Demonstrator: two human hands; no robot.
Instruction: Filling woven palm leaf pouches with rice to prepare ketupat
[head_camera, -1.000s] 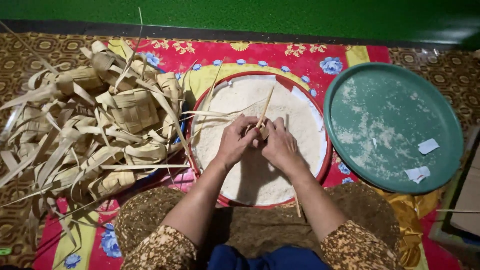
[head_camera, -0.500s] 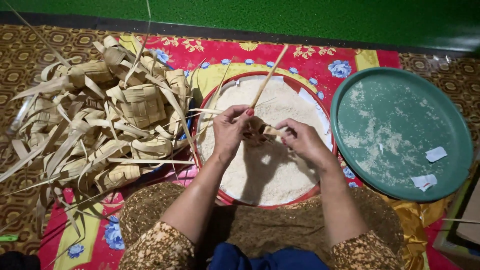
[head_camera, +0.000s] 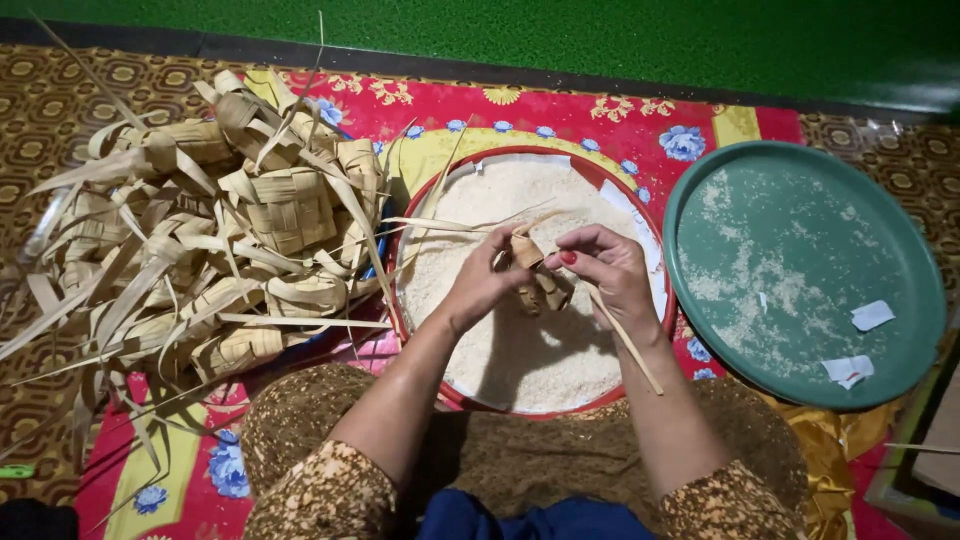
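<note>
Nearest the camera are the person's knees under brown patterned cloth, with both forearms reaching forward over them. The left hand and the right hand meet over the middle of a red basin filled with white rice. Between them sits a small woven pouch of pale palm leaf, held just above the rice. The left hand's fingers curl closed around the pouch's left side, thumb toward its top. The right hand pinches the pouch's upper right edge between thumb and fingertips, closed on it, with red nails showing. A loose leaf strip runs from under the right hand down toward the basin's near rim, and other thin strips trail off the pouch to the left across the rice. To the left of the basin, touching its rim, lies a heap of woven pouches with long leaf ends sticking out in all directions. To the right of the basin, just beside it, lies a round green tray dusted with rice grains, with a few scraps of white paper near its right edge. All of this rests on a red and yellow flowered cloth spread over a brown patterned mat. Farthest away runs a green wall.
</note>
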